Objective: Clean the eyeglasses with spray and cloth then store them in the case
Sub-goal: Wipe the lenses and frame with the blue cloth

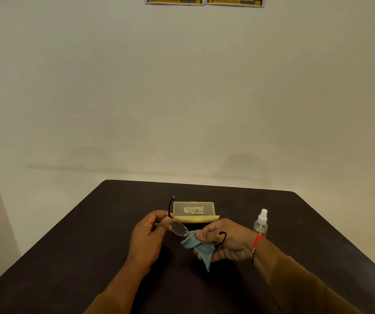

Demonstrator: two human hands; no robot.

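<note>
I hold rimless eyeglasses [179, 228] with thin dark arms above the dark table [91, 245]. My left hand [147, 236] pinches the left corner of the frame, one arm sticking up past my fingers. My right hand [224, 240] presses a teal cloth [199, 249] around the right lens, which is hidden by the cloth; the other arm curls over my right fingers. Behind the hands stands a yellow case [194, 211], open, its lid upright with printed text. A clear spray bottle [261, 223] with a white nozzle stands upright to the right of the case.
A pale wall rises behind the table's far edge [195, 184]. Two printed posters [204, 0] hang at the top of the wall. My right wrist wears a red thread and a beaded band [255, 244].
</note>
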